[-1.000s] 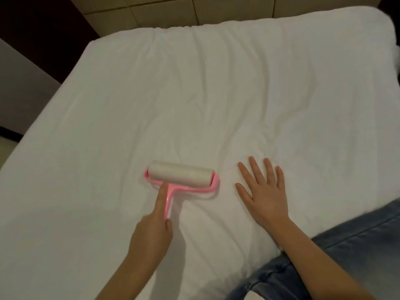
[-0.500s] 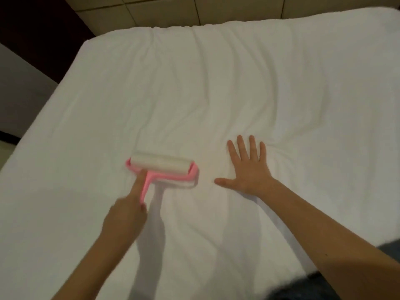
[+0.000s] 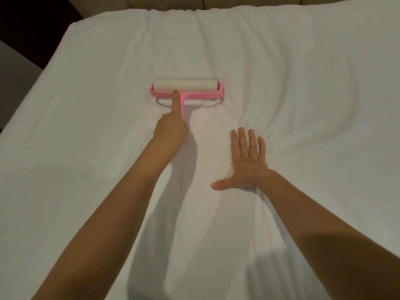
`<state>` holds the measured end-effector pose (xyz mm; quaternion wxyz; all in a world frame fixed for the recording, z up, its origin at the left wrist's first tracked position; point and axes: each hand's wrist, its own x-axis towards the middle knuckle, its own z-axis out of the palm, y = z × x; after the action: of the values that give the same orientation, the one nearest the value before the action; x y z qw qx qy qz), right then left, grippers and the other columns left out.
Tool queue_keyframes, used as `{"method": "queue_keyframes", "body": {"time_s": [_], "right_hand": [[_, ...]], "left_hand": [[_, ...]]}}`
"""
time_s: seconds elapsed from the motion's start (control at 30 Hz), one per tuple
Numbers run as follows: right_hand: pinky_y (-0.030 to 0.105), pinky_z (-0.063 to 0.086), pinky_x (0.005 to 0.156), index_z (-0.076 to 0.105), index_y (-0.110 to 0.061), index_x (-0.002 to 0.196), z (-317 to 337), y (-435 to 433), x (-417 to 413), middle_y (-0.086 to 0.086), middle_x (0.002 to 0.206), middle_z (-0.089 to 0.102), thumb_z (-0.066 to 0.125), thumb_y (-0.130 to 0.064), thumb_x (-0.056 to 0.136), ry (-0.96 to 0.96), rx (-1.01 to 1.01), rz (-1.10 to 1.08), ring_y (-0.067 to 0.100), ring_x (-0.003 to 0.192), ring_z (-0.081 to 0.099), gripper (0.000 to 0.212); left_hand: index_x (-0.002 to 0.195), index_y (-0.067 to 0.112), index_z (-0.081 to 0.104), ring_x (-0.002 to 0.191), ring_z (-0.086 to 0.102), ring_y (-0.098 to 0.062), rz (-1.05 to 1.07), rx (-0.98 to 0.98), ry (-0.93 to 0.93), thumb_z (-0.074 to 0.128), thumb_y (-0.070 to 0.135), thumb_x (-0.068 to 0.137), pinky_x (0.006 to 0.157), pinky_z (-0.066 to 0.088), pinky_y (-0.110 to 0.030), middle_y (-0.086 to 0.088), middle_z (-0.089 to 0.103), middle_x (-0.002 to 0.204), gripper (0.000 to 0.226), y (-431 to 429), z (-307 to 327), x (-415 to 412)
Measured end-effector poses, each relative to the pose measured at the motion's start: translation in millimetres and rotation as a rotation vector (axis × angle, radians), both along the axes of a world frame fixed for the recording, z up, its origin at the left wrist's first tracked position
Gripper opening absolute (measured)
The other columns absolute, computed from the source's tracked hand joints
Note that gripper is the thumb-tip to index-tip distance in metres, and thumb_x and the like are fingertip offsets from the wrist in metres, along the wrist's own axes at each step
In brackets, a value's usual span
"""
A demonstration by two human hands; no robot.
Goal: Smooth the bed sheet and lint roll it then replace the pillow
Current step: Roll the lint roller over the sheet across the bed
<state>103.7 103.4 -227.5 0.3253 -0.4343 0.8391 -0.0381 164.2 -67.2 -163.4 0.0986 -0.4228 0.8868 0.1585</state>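
A white bed sheet (image 3: 303,94) covers the bed and fills nearly the whole view. Its far edge runs along a beige padded panel (image 3: 164,2) and its left edge slants from the far left corner down toward the near left.

The lint roller (image 3: 186,84) lies on the sheet in the far half of the bed, somewhat left of the middle and well short of the far edge. Its white roll (image 3: 194,83) lies parallel to the far edge, seated in a pink frame, and its pink handle (image 3: 184,106) points back toward the person.

The left hand (image 3: 171,132) grips the handle. Its index finger (image 3: 175,102) lies straight along the handle with the tip reaching the pink frame, while the other fingers curl round the handle, which is mostly hidden beneath the hand. The left forearm stretches out from the near edge.

The right hand (image 3: 249,163) rests palm down on the sheet, to the right of the left hand, nearer the person and apart from the roller. Its 4 fingers are straight, close together and point at the far edge. The thumb (image 3: 220,185) is spread wide to the left. It holds nothing.

Soft creases fan out across the sheet from the fingertips of the right hand toward the right edge. 1 long fold runs from the far edge toward the roller. More folds lie between the 2 forearms near the near edge.
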Motion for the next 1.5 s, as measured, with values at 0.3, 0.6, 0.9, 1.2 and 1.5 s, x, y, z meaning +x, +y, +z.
{"method": "queue_keyframes", "body": {"time_s": [0.3,0.6,0.9,1.2,1.5], "right_hand": [[0.039,-0.032,0.098,-0.046,-0.014,0.129,9.1,-6.3,-2.7,-0.001,0.128,-0.052,0.065,-0.080,0.056,-0.086,0.037,-0.025,0.020,0.123,-0.048,0.148],[0.040,-0.033,0.097,-0.048,-0.016,0.123,9.6,-5.9,-4.4,-0.002,0.124,-0.054,0.065,-0.081,0.056,-0.108,0.033,-0.025,0.018,0.117,-0.050,0.146],[0.038,-0.037,0.093,-0.044,-0.016,0.132,3.3,-4.3,-3.0,-0.001,0.129,-0.053,0.066,-0.080,0.054,-0.082,-0.002,-0.037,0.018,0.120,-0.049,0.150],[0.040,-0.023,0.110,-0.025,-0.019,0.146,10.6,23.3,9.7,0.002,0.155,-0.029,0.043,-0.081,0.074,0.111,-0.124,-0.004,0.020,0.141,-0.029,0.117],[0.031,-0.032,0.101,-0.008,-0.035,0.150,-7.2,87.8,-45.0,-0.014,0.154,-0.018,-0.017,-0.069,0.068,0.332,-0.260,0.108,0.015,0.145,-0.015,0.089]], "left_hand": [[0.117,0.048,-0.043,0.052,0.041,-0.013,0.043,0.064,-0.304,0.040,0.021,0.095,0.058,0.032,-0.028,0.004,0.042,0.062,0.090,81.7,26.8,153.0],[0.150,0.025,-0.009,0.065,0.048,-0.025,0.014,0.029,0.010,0.039,0.011,0.096,0.061,0.033,-0.031,-0.014,0.047,0.083,0.073,-0.4,0.9,-0.7],[0.132,0.041,-0.033,0.055,0.045,-0.016,0.108,0.063,-0.194,0.038,0.011,0.093,0.052,0.033,-0.027,-0.001,0.044,0.064,0.086,81.9,10.8,115.0],[0.149,0.026,-0.011,0.097,0.058,-0.036,0.060,0.081,-0.001,0.038,0.012,0.097,0.069,0.036,-0.032,-0.028,0.055,0.114,0.073,28.8,16.2,20.5],[0.137,0.031,-0.029,0.056,0.049,-0.021,0.280,0.026,-0.009,0.042,0.006,0.090,0.057,0.034,-0.028,-0.002,0.048,0.061,0.088,170.3,-10.8,113.4]]}}
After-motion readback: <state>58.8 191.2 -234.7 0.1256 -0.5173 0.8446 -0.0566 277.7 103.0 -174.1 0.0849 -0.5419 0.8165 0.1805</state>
